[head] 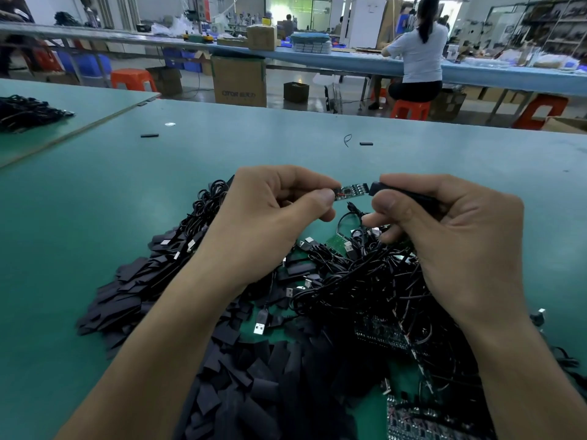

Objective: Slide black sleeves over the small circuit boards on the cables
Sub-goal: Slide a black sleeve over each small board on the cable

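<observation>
Pinching the left end of a small circuit board point(351, 189) between thumb and forefinger, the left hand point(270, 214) holds it level above the table point(95, 201). The fingers point(386, 203) of the right hand point(444, 236) grip a black sleeve point(381, 188), its open mouth just at the board's right end; the board is not yet inside, and contact cannot be judged.

Directly beneath both sets of fingers lies a tangle of black cables point(365, 281) with metal USB plugs. Nearer the wrists, a heap of flat black sleeves point(127, 293) spreads under the left forearm, and a panel of uncut boards point(381, 335) lies under the right.

Beyond the fingertips, well apart, two stray sleeves point(149, 135) point(366, 143) and a wire loop point(347, 139) rest on the table.

Farther still, on the floor, stand a tall cardboard box point(239, 81) and a small open box point(296, 92); their contents cannot be made out. Blue bins point(184, 60) sit under a distant bench, contents likewise hidden. An orange stool point(133, 79) and a seated person point(419, 55) occupy the background.
</observation>
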Tool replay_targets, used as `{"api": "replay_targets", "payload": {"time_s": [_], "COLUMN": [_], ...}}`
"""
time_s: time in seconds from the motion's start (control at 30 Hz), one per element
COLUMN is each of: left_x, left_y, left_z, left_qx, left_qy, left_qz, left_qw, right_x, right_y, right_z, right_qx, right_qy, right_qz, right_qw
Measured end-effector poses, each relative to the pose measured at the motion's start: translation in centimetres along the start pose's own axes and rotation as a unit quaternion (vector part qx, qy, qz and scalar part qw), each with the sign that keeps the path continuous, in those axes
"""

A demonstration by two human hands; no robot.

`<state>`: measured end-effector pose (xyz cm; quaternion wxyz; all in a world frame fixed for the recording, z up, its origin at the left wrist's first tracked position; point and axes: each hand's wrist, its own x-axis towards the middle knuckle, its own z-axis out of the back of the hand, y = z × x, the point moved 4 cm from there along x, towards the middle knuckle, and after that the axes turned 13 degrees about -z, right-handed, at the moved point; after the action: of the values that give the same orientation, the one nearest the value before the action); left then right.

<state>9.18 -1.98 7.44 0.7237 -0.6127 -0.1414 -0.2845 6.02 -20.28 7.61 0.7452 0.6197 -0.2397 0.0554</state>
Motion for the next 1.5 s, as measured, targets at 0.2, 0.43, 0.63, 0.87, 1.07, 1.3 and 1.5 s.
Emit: {"api": "replay_targets", "payload": {"time_s": [0.2, 0.43, 0.63, 0.87, 1.07, 1.3, 1.5], "left_x": [0.0, 0.0, 0.1, -0.1, 0.0, -0.1, -0.1], "left_y": [0.0, 0.0, 0.3, 0.5, 0.9, 1.2, 0.6], "left_z": [0.1, -0.1, 0.1, -0.4, -0.2, -0.2, -0.1], "left_qx": [0.002, -0.005, 0.001, -0.041, -0.055, 0.015, -0.010], "left_qy": [-0.007, 0.009, 0.036, 0.113, 0.095, 0.065, 0.081], "left_qz": [-0.007, -0.006, 0.000, 0.016, 0.032, 0.053, 0.067], "left_qw": [1.000, 1.000, 0.999, 0.993, 0.993, 0.996, 0.994], "right_x": [-0.1, -0.1, -0.1, -0.2, -0.1, 0.3, 0.3], "right_y": [0.0, -0.3, -0.6, -0.6, -0.9, -1.4, -1.0], "right_z": [0.0, -0.1, -0.2, -0.8, -1.1, -0.6, -0.2], "right_qx": [-0.005, 0.002, -0.011, 0.023, 0.019, 0.011, 0.051], "right_qy": [-0.007, 0.004, 0.055, 0.142, 0.143, 0.122, 0.113], "right_qz": [-0.002, -0.016, -0.017, -0.025, -0.022, -0.039, -0.049], "right_qw": [1.000, 1.000, 0.998, 0.989, 0.989, 0.992, 0.991]}}
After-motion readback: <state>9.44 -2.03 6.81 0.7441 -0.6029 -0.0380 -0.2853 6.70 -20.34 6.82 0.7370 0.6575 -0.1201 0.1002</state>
